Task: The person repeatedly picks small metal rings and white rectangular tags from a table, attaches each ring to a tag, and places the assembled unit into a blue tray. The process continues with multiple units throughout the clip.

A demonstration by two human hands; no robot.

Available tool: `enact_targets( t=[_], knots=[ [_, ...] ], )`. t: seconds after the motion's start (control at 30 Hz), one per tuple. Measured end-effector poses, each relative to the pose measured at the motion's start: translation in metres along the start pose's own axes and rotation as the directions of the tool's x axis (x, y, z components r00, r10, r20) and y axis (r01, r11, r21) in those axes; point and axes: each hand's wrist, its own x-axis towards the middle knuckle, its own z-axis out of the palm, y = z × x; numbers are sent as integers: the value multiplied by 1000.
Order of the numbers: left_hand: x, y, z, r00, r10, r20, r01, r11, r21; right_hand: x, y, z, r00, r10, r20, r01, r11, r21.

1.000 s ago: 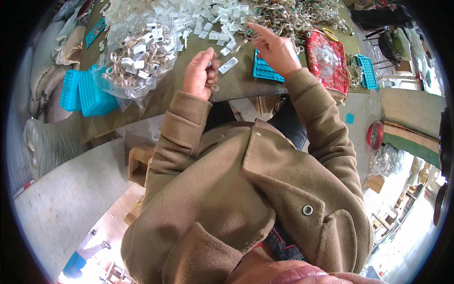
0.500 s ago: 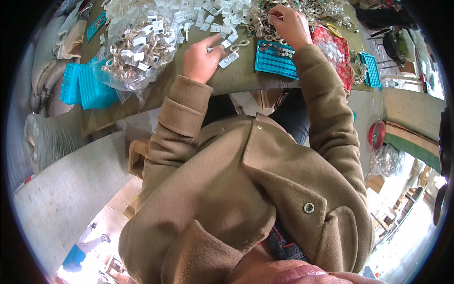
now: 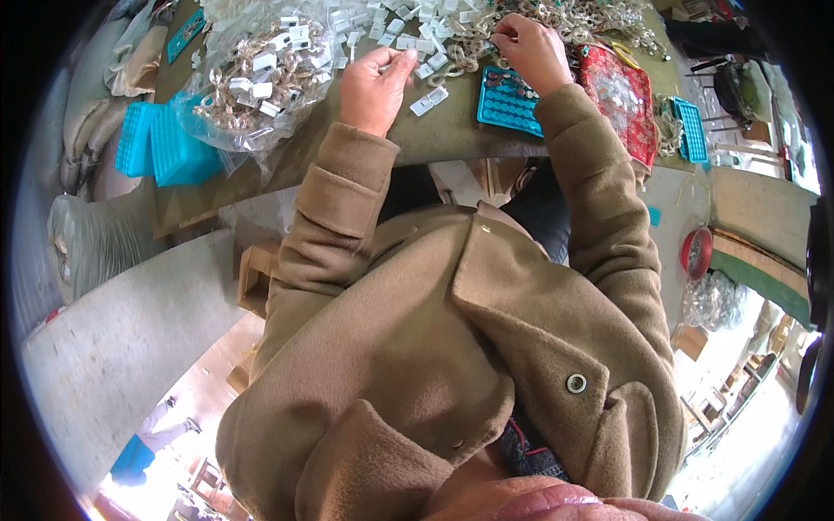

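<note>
My left hand (image 3: 373, 87) rests on the olive worktable (image 3: 452, 139) with its fingers curled; a small white piece seems pinched at its fingertips, but I cannot tell for sure. My right hand (image 3: 532, 50) is closed among a heap of small metal rings and links (image 3: 599, 22) at the table's far side, just above a teal moulded tray (image 3: 508, 102) that holds a few small parts. Loose white clips (image 3: 426, 39) lie scattered between the two hands. Both arms wear tan coat sleeves.
A clear plastic bag of ring-and-clip pieces (image 3: 261, 74) lies left of my left hand. Stacked teal trays (image 3: 161, 143) sit at the table's left end. A red patterned cloth (image 3: 621, 95) and another teal tray (image 3: 691, 130) lie to the right. Grey sacks (image 3: 95, 234) stand at the left.
Both hands have moved farther across the table. The right hand went from open above the teal tray to closed in the heap of metal rings.
</note>
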Motion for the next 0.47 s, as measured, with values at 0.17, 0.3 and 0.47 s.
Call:
enact_targets(
  t=[0.17, 0.3, 0.47],
  knots=[
    [-4, 3, 8, 1000, 23, 15, -22, 997, -78, -1, 1, 0, 980, 190, 60, -196, 971, 139],
    [-2, 3, 7, 995, -31, 94, 37, 997, -66, -1, -4, -3, 971, 238, 0, -220, 894, 390],
    [6, 3, 10, 994, -25, 109, 25, 1000, 0, -4, -15, -8, 976, 187, -110, -133, 917, 376]
  ],
)
